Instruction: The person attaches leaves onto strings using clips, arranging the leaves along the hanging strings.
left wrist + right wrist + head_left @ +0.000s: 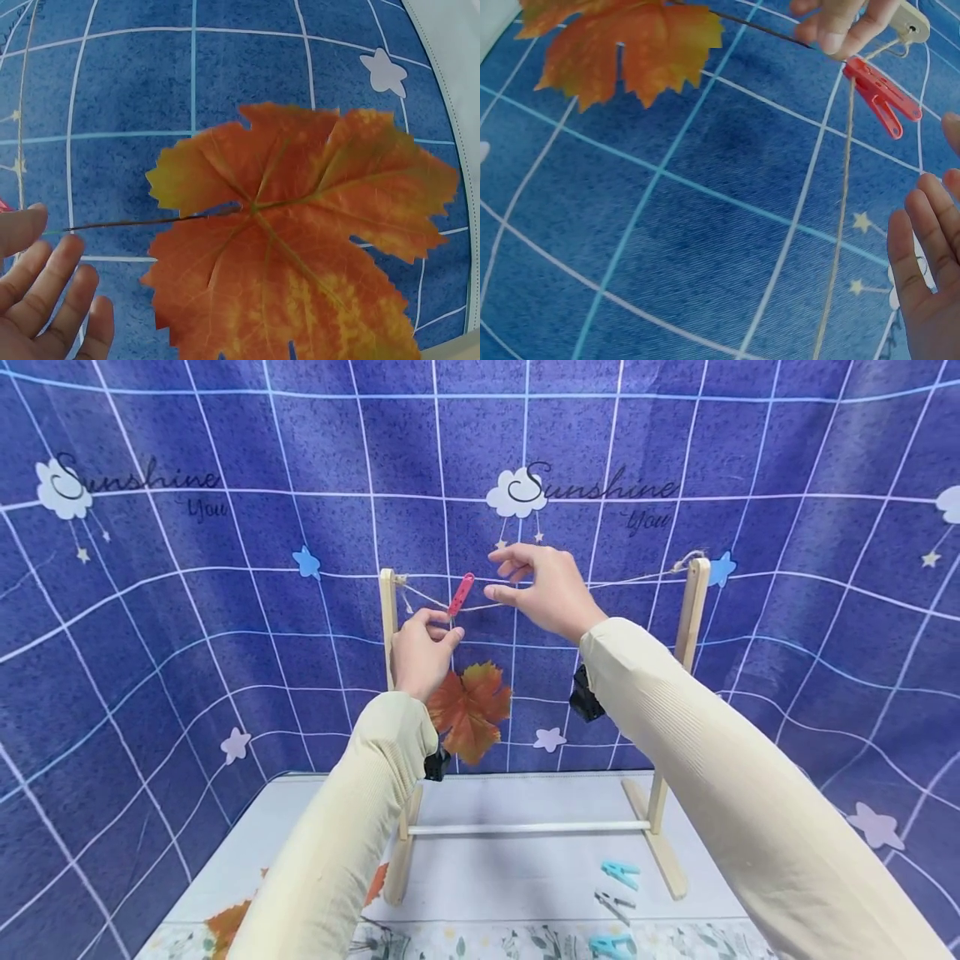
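Note:
A red clothespin (461, 594) is clipped on a thin twine line (626, 581), its handles pointing up in the head view. Just below it, my left hand (423, 652) pinches the upper end of the stem (150, 222) of an orange-yellow artificial leaf (471, 710). The leaf hangs beneath the line, and the stem's tip is hidden by the fingers. To the right of the clothespin, my right hand (547, 589) hovers by the twine, holding nothing, with thumb and fingers apart. The right wrist view shows a gap between that hand and the clothespin (881, 97).
The twine runs between two wooden posts (693, 610) of a stand with a white crossbar (525, 828). On the table (517, 877) lie blue clothespins (621, 872), a grey one (615, 904) and more leaves (227, 927). A blue checked curtain (225, 677) hangs behind.

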A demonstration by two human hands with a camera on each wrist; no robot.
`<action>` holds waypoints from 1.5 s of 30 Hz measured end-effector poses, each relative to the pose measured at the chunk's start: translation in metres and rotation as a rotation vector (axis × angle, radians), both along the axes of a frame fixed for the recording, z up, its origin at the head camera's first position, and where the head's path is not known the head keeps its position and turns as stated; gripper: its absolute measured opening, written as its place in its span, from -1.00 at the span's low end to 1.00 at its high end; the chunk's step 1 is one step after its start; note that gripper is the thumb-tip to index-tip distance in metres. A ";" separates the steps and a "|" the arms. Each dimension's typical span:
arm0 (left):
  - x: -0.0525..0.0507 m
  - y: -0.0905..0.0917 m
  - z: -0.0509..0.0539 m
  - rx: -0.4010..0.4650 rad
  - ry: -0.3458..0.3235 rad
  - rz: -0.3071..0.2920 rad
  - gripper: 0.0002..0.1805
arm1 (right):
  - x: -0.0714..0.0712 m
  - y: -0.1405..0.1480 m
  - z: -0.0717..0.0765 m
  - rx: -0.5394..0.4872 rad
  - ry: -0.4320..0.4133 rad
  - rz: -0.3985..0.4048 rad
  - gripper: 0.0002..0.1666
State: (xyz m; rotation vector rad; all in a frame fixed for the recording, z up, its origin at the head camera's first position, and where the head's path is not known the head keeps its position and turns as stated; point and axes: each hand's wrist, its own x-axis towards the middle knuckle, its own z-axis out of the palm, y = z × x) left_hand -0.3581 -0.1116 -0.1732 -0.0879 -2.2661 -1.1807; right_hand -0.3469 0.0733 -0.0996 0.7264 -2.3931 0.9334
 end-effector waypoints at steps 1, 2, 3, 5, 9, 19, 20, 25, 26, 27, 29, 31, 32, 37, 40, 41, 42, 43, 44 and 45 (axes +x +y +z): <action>0.001 0.001 0.000 0.003 0.000 0.004 -0.63 | 0.000 0.003 -0.003 -0.008 -0.008 -0.003 -0.46; 0.003 0.001 -0.001 0.000 0.001 0.008 -0.63 | 0.001 0.006 -0.005 -0.013 -0.011 -0.007 -0.47; 0.004 0.001 -0.001 -0.002 0.005 0.010 -0.64 | 0.002 0.009 -0.008 -0.021 -0.015 -0.009 -0.47; 0.006 0.000 -0.002 -0.009 0.013 0.015 -0.65 | 0.003 0.015 -0.013 -0.035 -0.018 -0.011 -0.48; 0.010 -0.002 -0.006 -0.010 0.033 0.011 -0.68 | 0.008 0.024 -0.019 -0.073 -0.020 -0.007 -0.49; 0.027 -0.006 -0.017 0.032 0.081 -0.115 -0.68 | 0.023 0.043 -0.028 -0.188 -0.070 -0.009 -0.58; 0.029 -0.006 -0.017 0.038 0.084 -0.127 -0.68 | 0.023 0.045 -0.029 -0.197 -0.074 -0.010 -0.59; 0.037 -0.009 -0.020 0.067 0.095 -0.180 -0.69 | 0.026 0.056 -0.037 -0.219 -0.088 -0.028 -0.59; 0.038 -0.010 -0.021 0.071 0.089 -0.190 -0.69 | 0.026 0.058 -0.040 -0.221 -0.091 -0.032 -0.59; 0.039 -0.010 -0.022 0.071 0.084 -0.198 -0.68 | 0.027 0.061 -0.042 -0.224 -0.092 -0.034 -0.59; 0.041 -0.012 -0.024 0.072 0.068 -0.216 -0.67 | 0.030 0.068 -0.047 -0.227 -0.098 -0.037 -0.59; 0.043 -0.015 -0.026 0.063 0.059 -0.221 -0.67 | 0.033 0.074 -0.052 -0.229 -0.112 -0.039 -0.58; 0.043 -0.017 -0.027 0.055 0.056 -0.221 -0.67 | 0.034 0.078 -0.054 -0.230 -0.115 -0.041 -0.58; 0.049 -0.027 -0.036 0.026 0.044 -0.223 -0.68 | 0.040 0.091 -0.064 -0.249 -0.137 -0.041 -0.53; 0.052 -0.035 -0.042 0.017 0.034 -0.220 -0.69 | 0.045 0.098 -0.071 -0.269 -0.150 -0.021 -0.49; 0.053 -0.038 -0.045 0.016 0.030 -0.220 -0.69 | 0.047 0.099 -0.073 -0.276 -0.154 -0.011 -0.48; 0.054 -0.041 -0.047 0.016 0.031 -0.220 -0.68 | 0.049 0.101 -0.076 -0.279 -0.157 -0.004 -0.48; 0.055 -0.044 -0.049 0.015 0.028 -0.217 -0.68 | 0.050 0.102 -0.078 -0.289 -0.161 0.000 -0.49; 0.055 -0.047 -0.051 0.013 0.024 -0.212 -0.67 | 0.052 0.103 -0.081 -0.295 -0.162 0.000 -0.50; 0.056 -0.050 -0.053 0.011 0.022 -0.206 -0.67 | 0.053 0.104 -0.083 -0.297 -0.163 0.000 -0.50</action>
